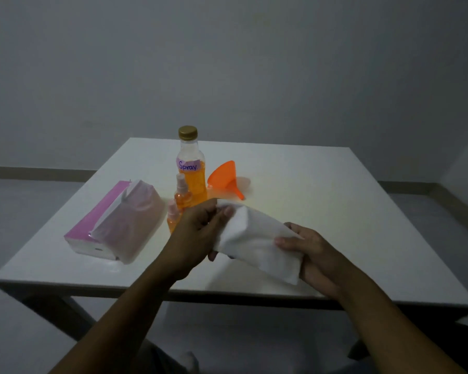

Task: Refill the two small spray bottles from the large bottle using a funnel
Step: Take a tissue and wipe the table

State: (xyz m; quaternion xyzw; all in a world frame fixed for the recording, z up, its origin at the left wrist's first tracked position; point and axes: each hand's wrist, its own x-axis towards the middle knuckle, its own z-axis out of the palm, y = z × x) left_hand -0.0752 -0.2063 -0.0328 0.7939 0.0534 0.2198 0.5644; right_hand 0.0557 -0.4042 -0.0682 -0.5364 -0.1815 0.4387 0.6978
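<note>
Small spray bottle at the back [181,194] and small spray bottle nearer [171,221] stood right of a pink tissue pack [114,220], in front of the capped large bottle [191,168]. Rightward the funnel [223,179] lay on its side. Left hand [200,230] and right hand [316,255] each gripped a white tissue [257,244].

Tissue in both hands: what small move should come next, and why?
Probably lower the tissue, which both the left hand and right hand grip, to wipe the table by the funnel: the large bottle is capped, and the near spray bottle and far spray bottle wear their tops.
</note>
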